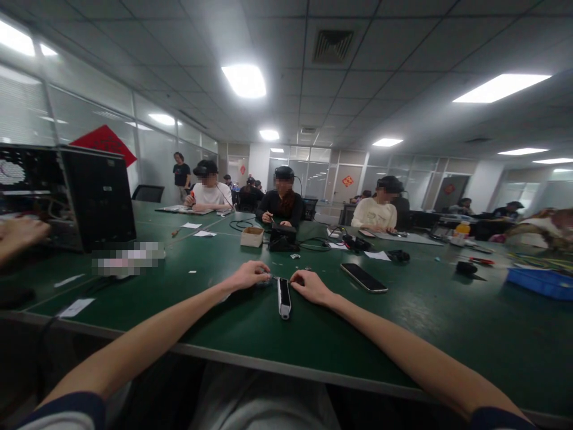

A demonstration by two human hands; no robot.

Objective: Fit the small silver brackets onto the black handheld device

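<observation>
A narrow white device with a black upper face (284,297) lies lengthwise on the green table between my hands. My left hand (248,276) is to its left, fingers bent together around something small and greyish or clear that is too blurred to name. At the device's upper right side is my right hand (312,288), thumb and fingers closed in a pinch. Whether it touches the device or holds a tiny part, I cannot tell. To the right of my right hand lies a black smartphone (363,278), face up.
A small cardboard box (252,237) and black gear with cables (283,238) stand ahead. An open computer case (96,200) is at left, beside another person's hand (22,237). A blue tray (539,283) sits at right. Several people work across the table.
</observation>
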